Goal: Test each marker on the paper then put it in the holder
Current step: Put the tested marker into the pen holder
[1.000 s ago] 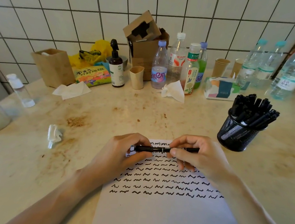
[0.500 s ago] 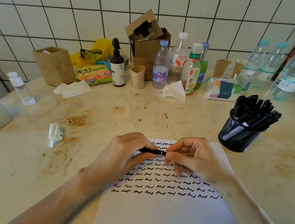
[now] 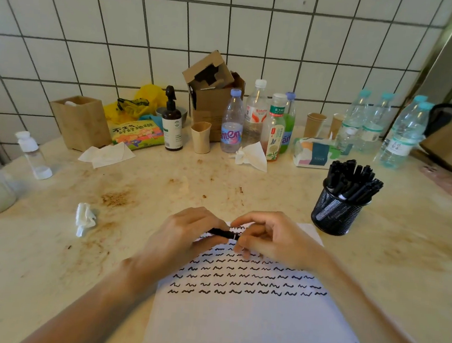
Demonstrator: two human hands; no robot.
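While both hands meet over the far edge of the paper [image 3: 255,319], one black marker [image 3: 223,233] lies level between them, near the middle of the bench [image 3: 414,283]. The left hand [image 3: 186,239] has its fingers closed around the marker's left part; the right hand [image 3: 273,241] has its fingers pinched on the right end, which they hide. Seven rows of black squiggles show on the paper's far half, and its near half is blank. Toward the right edge of the bench, just beyond the paper's far right corner, stands one black mesh holder [image 3: 337,212] crammed with black markers, too many to count. Along the back edge stand four bottles in a middle cluster, at least four clear water bottles [image 3: 403,132] at the right, three paper cups, one tissue pack [image 3: 314,153] and one pump bottle [image 3: 172,124]. One crumpled tissue [image 3: 85,218] lies left of the hands.
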